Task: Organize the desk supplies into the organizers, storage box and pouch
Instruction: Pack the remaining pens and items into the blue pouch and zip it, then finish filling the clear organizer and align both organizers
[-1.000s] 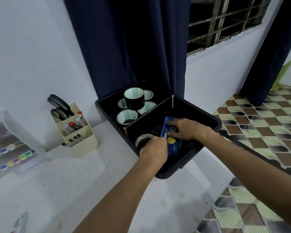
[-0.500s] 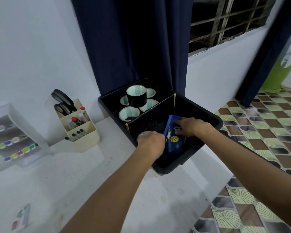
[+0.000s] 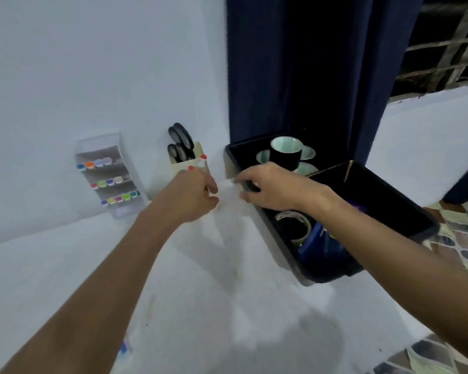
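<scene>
Storage box (image 3: pixel 384 195): a black, stiff-walled plastic tub at the far right corner of the tabletop (image 3: pixel 200 306), its right end reaching past the tabletop's right edge. A brown-edged divider (image 3: pixel 333 171) splits it. The far compartment holds several rolls of dark tape (image 3: pixel 285 155), one stacked on the others; the near compartment holds a pale tape roll (image 3: pixel 295 225) lying flat and a blue pouch (image 3: pixel 319 247) propped against the near wall. I judge the loaded box moderately heavy and rigid, its smooth rim fairly slick; it is best taken by the rim at two opposite walls, or pushed along the tabletop rather than lifted by one side, since the rolls could shift.

My right hand (image 3: pixel 276 190) rests on the box's left rim, fingers curled over the edge near the divider, gripping that wall. My left hand (image 3: pixel 192 195) hovers just beside the box's left wall, fingers loosely bunched; whether it pinches anything I cannot tell, as the area between the hands is blurred.

Just behind the left hand, against the wall, stands a cream organizer (image 3: pixel 187 163) with scissors (image 3: pixel 181 143) and red-capped items. Farther left is a clear tiered organizer (image 3: pixel 111 174) holding rows of coloured caps.
</scene>
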A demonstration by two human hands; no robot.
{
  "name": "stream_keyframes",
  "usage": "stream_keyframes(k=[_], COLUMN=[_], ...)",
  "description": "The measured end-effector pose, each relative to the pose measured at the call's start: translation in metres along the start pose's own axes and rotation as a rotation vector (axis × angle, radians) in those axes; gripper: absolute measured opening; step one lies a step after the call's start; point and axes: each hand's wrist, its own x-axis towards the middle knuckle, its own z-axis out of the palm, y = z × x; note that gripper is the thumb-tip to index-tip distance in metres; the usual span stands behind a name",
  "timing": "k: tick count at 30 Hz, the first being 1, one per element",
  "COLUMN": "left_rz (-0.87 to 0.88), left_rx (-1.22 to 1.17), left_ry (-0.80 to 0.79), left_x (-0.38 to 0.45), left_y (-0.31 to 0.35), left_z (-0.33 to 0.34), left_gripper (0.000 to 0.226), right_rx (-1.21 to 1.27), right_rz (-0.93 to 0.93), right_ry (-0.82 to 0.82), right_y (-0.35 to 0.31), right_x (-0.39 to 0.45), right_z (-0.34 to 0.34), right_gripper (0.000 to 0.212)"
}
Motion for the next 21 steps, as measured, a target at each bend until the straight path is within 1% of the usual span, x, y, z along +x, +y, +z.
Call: stream_keyframes(k=[4,6,9,12,14,17,19,21], left_rz=[-0.202,-0.313,-0.475,-0.582,-0.627,-0.635,-0.601,-0.546], left_rx=[-0.053,-0.053,-0.017,-0.031,-0.091,-0.183,-0.192,-0.158], left_ry=[0.053,0.039,-0.082,-0.227,-0.221,-0.145,-0.145,-0.170], left_x=[-0.048,-0.080,-0.129,-0.170,-0.187,-0.195,-0.190,-0.182], left_y=[-0.064,-0.099,-0.146,-0.178,-0.186,-0.189,-0.188,-0.187], left_z=[-0.012,-0.013,-0.007,0.009,0.023,0.043,0.051,0.053], left_gripper=[0.023,0.023,0.026,0.033,0.036,0.047,0.060,0.073], right_rx=[0.022,0.015,-0.010,-0.058,-0.062,-0.055,-0.145,-0.202], right_rz=[-0.233,-0.360,-0.529,-0.640,-0.644,-0.574,-0.587,-0.602], right_ry=[-0.096,-0.158,-0.299,-0.445,-0.506,-0.600,-0.660,-0.682], right_y=[-0.074,-0.109,-0.150,-0.177,-0.186,-0.196,-0.197,-0.197], right_x=[0.024,0.031,0.032,0.032,0.030,0.023,0.017,0.014], right_z=[0.021,0.037,0.068,0.104,0.129,0.162,0.179,0.188], right_gripper=[0.038,0.034,0.023,0.022,0.031,0.061,0.084,0.094])
